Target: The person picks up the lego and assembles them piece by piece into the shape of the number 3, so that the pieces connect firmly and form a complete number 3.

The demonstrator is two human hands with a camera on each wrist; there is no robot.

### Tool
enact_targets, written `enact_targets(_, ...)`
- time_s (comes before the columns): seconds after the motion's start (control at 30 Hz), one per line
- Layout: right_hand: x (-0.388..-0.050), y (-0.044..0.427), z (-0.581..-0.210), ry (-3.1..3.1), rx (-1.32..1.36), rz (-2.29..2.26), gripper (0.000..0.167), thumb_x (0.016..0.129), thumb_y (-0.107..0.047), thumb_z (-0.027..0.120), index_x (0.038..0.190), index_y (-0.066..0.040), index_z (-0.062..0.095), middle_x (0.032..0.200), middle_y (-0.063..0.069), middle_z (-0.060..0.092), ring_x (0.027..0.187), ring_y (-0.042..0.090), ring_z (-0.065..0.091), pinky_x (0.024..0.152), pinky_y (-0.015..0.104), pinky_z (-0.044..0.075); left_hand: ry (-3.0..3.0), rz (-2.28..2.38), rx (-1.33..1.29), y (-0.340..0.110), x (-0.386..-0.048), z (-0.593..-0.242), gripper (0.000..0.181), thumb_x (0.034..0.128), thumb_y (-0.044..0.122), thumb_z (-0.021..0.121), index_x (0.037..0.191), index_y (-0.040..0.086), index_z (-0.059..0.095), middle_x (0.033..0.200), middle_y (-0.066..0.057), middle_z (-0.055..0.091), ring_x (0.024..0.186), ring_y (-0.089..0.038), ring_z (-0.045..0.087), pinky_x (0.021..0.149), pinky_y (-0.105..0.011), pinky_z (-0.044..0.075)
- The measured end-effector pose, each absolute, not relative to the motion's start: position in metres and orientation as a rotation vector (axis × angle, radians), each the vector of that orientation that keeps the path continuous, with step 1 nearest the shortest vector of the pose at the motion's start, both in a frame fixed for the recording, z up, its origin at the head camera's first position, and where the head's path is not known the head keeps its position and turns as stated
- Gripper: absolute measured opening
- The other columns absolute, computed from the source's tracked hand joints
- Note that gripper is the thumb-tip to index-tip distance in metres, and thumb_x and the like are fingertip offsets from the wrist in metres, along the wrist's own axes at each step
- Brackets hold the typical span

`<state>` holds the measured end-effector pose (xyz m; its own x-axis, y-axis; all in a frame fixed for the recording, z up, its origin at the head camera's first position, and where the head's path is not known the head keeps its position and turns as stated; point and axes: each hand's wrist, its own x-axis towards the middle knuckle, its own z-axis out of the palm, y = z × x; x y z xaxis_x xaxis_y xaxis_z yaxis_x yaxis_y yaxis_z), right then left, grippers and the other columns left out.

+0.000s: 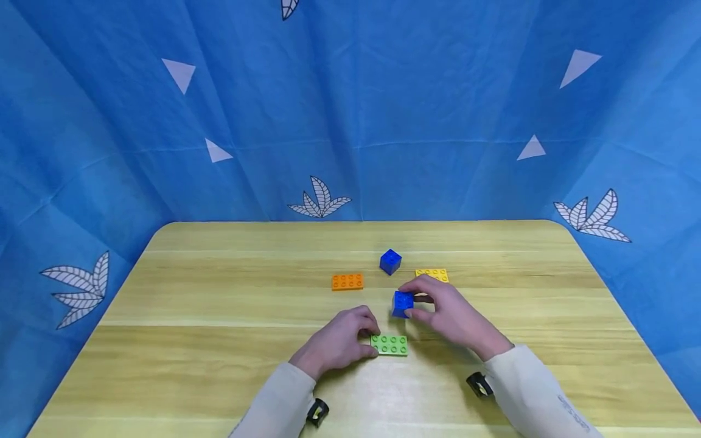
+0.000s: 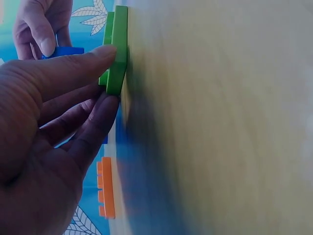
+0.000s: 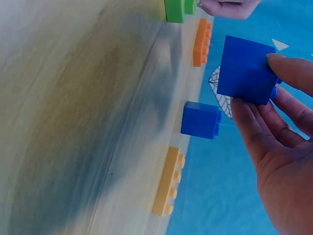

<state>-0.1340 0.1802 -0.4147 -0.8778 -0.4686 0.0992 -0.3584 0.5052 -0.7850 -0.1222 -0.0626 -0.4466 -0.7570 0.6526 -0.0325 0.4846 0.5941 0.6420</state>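
Note:
A flat green building brick (image 1: 390, 345) with two rows of studs lies near the front middle of the table. My left hand (image 1: 342, 339) pinches its left end between thumb and fingers, as the left wrist view also shows. Above the table, just behind the green brick, my right hand (image 1: 450, 310) holds a blue cube-shaped brick (image 3: 246, 69) between thumb and fingertips. In the right wrist view this blue brick is raised off the tabletop, its studs facing partly towards the palm.
A second blue brick (image 1: 390, 262) stands farther back. To its left lies a flat orange brick (image 1: 347, 281); to its right a flat yellow brick (image 1: 431, 274), partly covered by my right hand. The wooden table (image 1: 219, 365) ends at a blue patterned curtain (image 1: 416, 109).

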Motion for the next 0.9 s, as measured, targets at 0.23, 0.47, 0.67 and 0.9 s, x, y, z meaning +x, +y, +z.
enact_targets(0.23,-0.126,0.182,-0.412,2.588,-0.738,-1.305,0.035,0.089,-0.007,0.072,0.122,-0.012,0.063,0.114,-0.003,0.06,0.109,0.026,0.061,0.095,0.043,0.05,2.56,0.912,0.909,-0.062,-0.123,-0.445,0.025,0.0821,0.017,0.081,0.104,0.009,0.074,0.104,0.009,0.058,0.093,-0.006,0.055,0.088,-0.022,0.047)
enact_targets(0.47,-0.121,0.182,-0.411,2.533,-0.791,-1.304,0.033,0.09,-0.007,0.072,0.121,-0.012,0.062,0.113,-0.003,0.059,0.108,0.022,0.06,0.095,0.038,0.05,2.549,0.934,0.904,-0.062,-0.124,-0.445,0.024,0.0812,0.015,0.082,0.103,0.009,0.074,0.102,0.009,0.058,0.091,-0.006,0.054,0.086,-0.022,0.047)
enact_targets(0.67,-0.117,0.181,-0.412,2.506,-0.842,-1.317,0.033,0.088,-0.003,0.072,0.119,-0.011,0.062,0.111,-0.003,0.058,0.104,0.018,0.059,0.093,0.033,0.051,2.541,0.964,0.902,-0.062,-0.123,-0.444,0.023,0.0801,0.014,0.083,0.101,0.008,0.074,0.101,0.009,0.058,0.088,-0.005,0.054,0.083,-0.021,0.048)
enact_targets(0.9,-0.113,0.18,-0.414,2.448,-0.88,-1.32,0.032,0.088,-0.002,0.072,0.117,-0.009,0.062,0.11,-0.002,0.058,0.104,0.018,0.061,0.092,0.036,0.051,2.53,0.989,0.875,-0.062,-0.121,-0.445,0.023,0.0804,0.013,0.082,0.101,0.008,0.074,0.099,0.009,0.058,0.088,-0.004,0.056,0.083,-0.02,0.049)
